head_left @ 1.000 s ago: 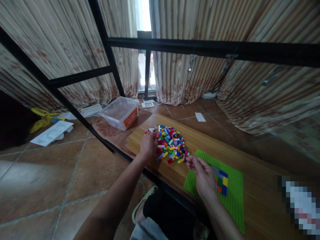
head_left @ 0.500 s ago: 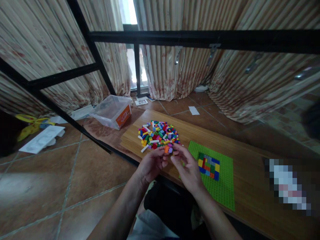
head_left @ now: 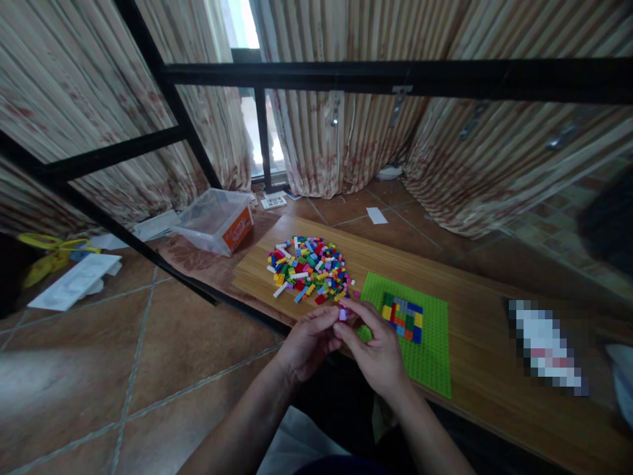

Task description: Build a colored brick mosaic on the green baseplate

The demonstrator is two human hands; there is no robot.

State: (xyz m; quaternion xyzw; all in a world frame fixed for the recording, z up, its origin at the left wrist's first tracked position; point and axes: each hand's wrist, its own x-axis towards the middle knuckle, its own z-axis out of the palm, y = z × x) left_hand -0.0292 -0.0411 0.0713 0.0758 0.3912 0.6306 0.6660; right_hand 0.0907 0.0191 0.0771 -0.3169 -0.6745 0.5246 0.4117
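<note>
A small purple toy brick (head_left: 343,315) sits between the fingertips of both my hands, just off the front edge of the board. My left hand (head_left: 312,340) pinches it from the left with thumb and forefinger. From the other side, the thumb and fingers of my right hand (head_left: 374,340) close on it. The fingertips hide part of the brick. Beyond my hands lies a heap of mixed coloured bricks (head_left: 306,267). To the right is a green baseplate (head_left: 435,356), with a multicoloured block of joined bricks (head_left: 404,318) on it.
A wooden board (head_left: 475,330) carries the bricks and baseplate. Behind its left end stands a clear plastic tub (head_left: 208,221) with an orange label. Black metal bars (head_left: 346,76) cross above. White moulded packaging (head_left: 74,282) lies on the tiled floor at left.
Both hands have drawn slightly nearer to my body, with the purple brick between them. The orange brick seen beside it earlier no longer shows. The view has shifted a little.
</note>
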